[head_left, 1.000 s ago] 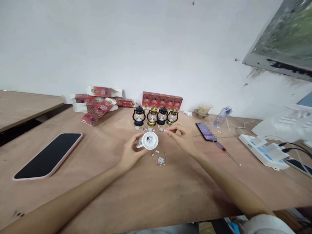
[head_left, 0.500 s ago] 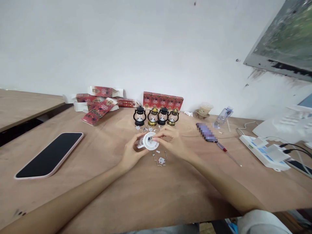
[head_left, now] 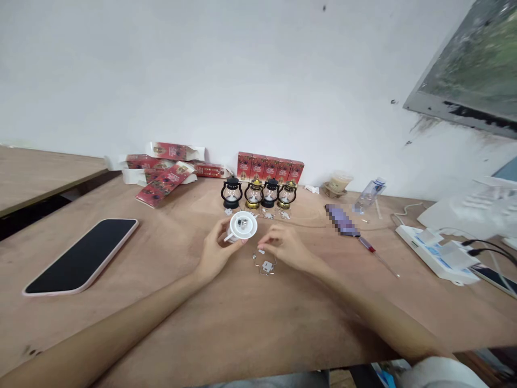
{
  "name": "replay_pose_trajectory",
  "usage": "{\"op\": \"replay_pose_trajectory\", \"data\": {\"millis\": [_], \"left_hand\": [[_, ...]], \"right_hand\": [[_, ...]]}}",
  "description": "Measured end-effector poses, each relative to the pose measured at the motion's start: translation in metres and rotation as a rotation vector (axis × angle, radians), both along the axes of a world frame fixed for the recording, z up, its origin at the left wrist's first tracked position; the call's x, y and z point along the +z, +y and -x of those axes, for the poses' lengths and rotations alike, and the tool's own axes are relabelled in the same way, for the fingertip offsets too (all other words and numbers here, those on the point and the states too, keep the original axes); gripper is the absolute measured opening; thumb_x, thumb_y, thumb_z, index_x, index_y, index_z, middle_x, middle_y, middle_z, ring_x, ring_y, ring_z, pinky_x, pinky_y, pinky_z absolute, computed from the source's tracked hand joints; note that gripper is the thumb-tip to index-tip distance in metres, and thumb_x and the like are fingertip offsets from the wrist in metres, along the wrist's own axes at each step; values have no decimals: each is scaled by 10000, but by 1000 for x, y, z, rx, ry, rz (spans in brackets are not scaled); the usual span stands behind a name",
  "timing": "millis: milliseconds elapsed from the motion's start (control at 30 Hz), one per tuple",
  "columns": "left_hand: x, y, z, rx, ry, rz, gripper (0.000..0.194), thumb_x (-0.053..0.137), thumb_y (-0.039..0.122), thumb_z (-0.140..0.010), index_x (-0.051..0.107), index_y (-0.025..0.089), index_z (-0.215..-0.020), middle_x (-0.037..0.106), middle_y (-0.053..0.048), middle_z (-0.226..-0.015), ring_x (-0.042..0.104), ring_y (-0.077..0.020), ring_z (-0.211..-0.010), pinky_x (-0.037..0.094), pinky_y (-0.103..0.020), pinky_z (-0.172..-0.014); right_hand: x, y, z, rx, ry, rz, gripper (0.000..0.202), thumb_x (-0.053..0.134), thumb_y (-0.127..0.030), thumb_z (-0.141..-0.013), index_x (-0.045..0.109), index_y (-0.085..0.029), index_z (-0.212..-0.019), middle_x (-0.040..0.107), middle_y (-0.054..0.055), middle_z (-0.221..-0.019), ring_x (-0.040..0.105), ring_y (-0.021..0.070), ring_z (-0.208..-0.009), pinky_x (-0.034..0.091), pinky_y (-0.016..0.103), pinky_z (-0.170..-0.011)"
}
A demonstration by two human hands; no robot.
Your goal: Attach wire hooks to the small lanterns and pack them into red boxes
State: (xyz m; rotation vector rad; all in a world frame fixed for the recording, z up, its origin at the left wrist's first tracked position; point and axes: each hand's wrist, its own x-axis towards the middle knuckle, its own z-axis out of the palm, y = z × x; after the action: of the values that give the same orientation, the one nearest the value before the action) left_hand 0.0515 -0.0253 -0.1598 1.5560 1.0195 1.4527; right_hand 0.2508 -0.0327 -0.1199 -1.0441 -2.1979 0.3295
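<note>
My left hand [head_left: 215,248] is wrapped round a white lantern base [head_left: 251,226], held tilted with its round underside facing up. Small metal and dark parts sit in the middle of that underside. Just right of it, my right hand [head_left: 286,245] is low over the table, fingers curled and tips close together. A small white plastic piece [head_left: 262,251] lies right at those fingertips; whether they grip anything is too small to tell. Below them on the wood are a bent wire handle [head_left: 256,265] and a flat white plastic cover [head_left: 267,266].
Several small black and gold lanterns [head_left: 231,193] stand behind my hands, white bits before them. Red boxes [head_left: 270,168] line the wall; opened ones [head_left: 165,185] pile left. A phone [head_left: 83,256] lies left; a screwdriver [head_left: 367,243], bottle [head_left: 369,195] and power strip [head_left: 436,253] are right.
My right hand has come off the underside of the lantern base and moved down and right to the small white piece. My left hand has shifted the base slightly left and up.
</note>
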Motion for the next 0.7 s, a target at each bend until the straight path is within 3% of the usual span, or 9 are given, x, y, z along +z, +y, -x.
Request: {"op": "replay_pose_trajectory", "data": {"millis": [133,300,500,700], "left_hand": [[1,0,-1,12,-25,22,526,730,390,-644,542,180,-1088,624,-83,-1152,566,-252,-1107,485,-385,-910],[2,0,-2,15,-12,23,526,730,386,-634,542,178,-1080,626,-84,-1147,568,-253,-1107,476,-392,-927],[4,-2,-1,17,4,6,533,724,399,-636,546,181,-1088,624,-83,-1154,566,-255,-1112,468,-389,-934],[4,-2,-2,7,-13,11,555,736,404,-624,547,181,-1095,622,-91,-1167,560,-264,-1125,477,-389,-920]], "right_hand": [[-13,4,1,90,-366,19,83,673,-206,-799,737,-187,-849,672,51,-799,565,155,-766,418,276,-707],[-17,6,6,64,-492,24,157,655,-295,-816,736,-198,-910,680,64,-843,546,180,-803,397,292,-712],[-17,4,11,80,-451,11,97,659,-248,-814,722,-176,-828,678,60,-815,553,176,-793,403,296,-726],[-3,9,-3,-9,-142,6,45,679,-166,-779,682,-170,-734,657,29,-754,571,145,-747,423,267,-695]]}}
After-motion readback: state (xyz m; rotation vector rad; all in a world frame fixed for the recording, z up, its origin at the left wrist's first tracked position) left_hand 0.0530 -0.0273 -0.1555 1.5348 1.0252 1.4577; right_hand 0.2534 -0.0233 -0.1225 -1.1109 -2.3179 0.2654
